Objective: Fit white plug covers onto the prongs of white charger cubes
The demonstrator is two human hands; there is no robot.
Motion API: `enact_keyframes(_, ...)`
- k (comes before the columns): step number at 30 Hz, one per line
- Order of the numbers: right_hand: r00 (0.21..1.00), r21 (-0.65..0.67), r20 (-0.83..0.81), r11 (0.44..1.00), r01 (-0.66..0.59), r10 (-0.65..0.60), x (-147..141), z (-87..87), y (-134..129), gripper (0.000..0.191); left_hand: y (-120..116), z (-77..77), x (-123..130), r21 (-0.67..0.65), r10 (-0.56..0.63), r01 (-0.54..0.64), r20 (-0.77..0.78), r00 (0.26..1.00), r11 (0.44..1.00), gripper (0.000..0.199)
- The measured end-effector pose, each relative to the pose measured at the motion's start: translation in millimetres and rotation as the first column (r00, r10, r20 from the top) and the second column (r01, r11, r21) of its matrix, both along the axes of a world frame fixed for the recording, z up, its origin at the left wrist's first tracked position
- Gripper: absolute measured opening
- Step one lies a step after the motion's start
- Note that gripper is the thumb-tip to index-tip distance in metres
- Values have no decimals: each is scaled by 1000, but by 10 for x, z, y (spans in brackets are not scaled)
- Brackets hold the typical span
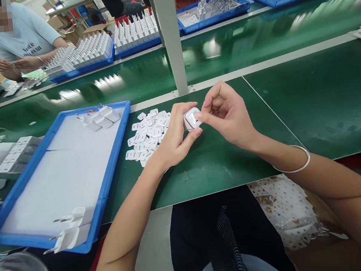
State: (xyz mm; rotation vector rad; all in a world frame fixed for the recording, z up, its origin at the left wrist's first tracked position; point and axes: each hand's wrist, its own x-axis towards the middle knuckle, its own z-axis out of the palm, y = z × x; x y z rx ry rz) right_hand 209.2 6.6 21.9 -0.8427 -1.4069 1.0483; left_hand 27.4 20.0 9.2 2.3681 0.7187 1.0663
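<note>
A white plug charger (191, 120) sits in my left hand (172, 138), its end face turned to the right with fingers and thumb around its sides. My right hand (229, 116) is closed, with the thumb tip and bent index finger at that face. Whatever the right fingertips pinch is too small and hidden to name. Just left of the charger, partly behind my left hand, lies a loose pile of small white slotted plates (148, 132) on the green table (208, 162).
A blue tray (104, 189) on the left has white plug chargers at its far end and near corner. More white housings (21, 153) lie beyond it. A post (171, 38) rises behind my hands. Across the bench, co-workers sit by trays of chargers (87, 50) and metal parts.
</note>
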Motion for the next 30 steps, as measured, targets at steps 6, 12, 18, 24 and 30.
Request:
enact_keyframes(6, 998, 40, -37, 998, -43, 45, 0, -35, 41, 40, 15, -23, -4, -50, -9, 11, 37, 999, 999, 44)
enact_keyframes(12, 907, -280, -289, 879, -387, 307, -25, -15, 92, 46, 30, -68, 24, -128, -52, 93, 290, 956, 987, 36)
enact_keyframes(18, 873, -399, -416, 812, -426, 254, -6, -10, 169, 55, -19, -28, 66, -127, -63, 113, 345, 936, 985, 24)
enact_keyframes(24, 838, -524, -518, 710, -470, 173, -2, -138, 281, 45, -63, 71, 43, -177, -79, 150, 356, 931, 973, 15)
enact_keyframes(30, 825, -591, -560, 661, -463, 77, 17, -165, 324, 31, -89, 96, 45, -305, 76, -5, 219, 973, 952, 27)
